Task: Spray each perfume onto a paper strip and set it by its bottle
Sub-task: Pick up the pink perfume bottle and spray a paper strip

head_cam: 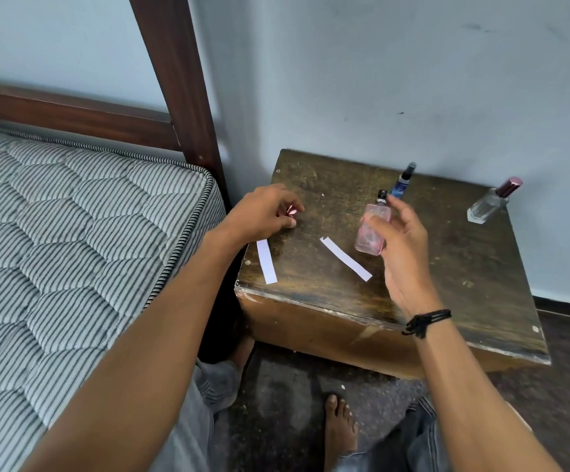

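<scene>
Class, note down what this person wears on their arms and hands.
Both forearms are bare, with no sleeves in view. The right wrist carries a black knotted cord bracelet. The left hand and right hand wear no gloves.

Your scuffed wooden table point(447, 267) is carrying a left paper strip point(266, 262), a middle paper strip point(345, 258), a blue spray bottle point(400, 185) and a clear bottle point(488, 204).

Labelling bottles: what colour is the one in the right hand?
The bottle is pale pink; head view shows it.
</scene>
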The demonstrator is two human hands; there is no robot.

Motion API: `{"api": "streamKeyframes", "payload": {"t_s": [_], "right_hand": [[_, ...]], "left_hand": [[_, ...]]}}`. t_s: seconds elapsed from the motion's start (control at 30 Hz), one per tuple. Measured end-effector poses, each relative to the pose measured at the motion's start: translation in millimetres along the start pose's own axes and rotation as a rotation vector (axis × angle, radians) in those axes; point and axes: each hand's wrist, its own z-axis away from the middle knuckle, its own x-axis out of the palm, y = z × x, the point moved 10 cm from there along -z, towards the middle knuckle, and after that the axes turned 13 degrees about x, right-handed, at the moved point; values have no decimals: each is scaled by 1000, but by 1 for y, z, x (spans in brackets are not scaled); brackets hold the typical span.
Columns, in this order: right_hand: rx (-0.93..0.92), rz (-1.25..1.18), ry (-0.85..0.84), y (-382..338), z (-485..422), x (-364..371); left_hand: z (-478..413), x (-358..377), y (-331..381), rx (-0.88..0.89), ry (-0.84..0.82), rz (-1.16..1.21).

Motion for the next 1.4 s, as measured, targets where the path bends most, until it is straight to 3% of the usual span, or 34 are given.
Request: {"api": "streamKeyframes", "payload": {"t_s": [0.33,0.7,0.9,1.1,1.4], "right_hand": [[25,-49,-49,21,21,6],[-98,159,-25,20,49,20],[-86,145,-99,-8,48,22],[32,-68,-166,-8,36,12],[-10,3,-193,-15,31,7]], "left_hand": [[3,3,0,47,-47,82],[15,-26,48,168,165,68],[23,-21,57,25,155,22],[28,7,42,-218,44,-9],[21,36,57,-272,52,1]]}}
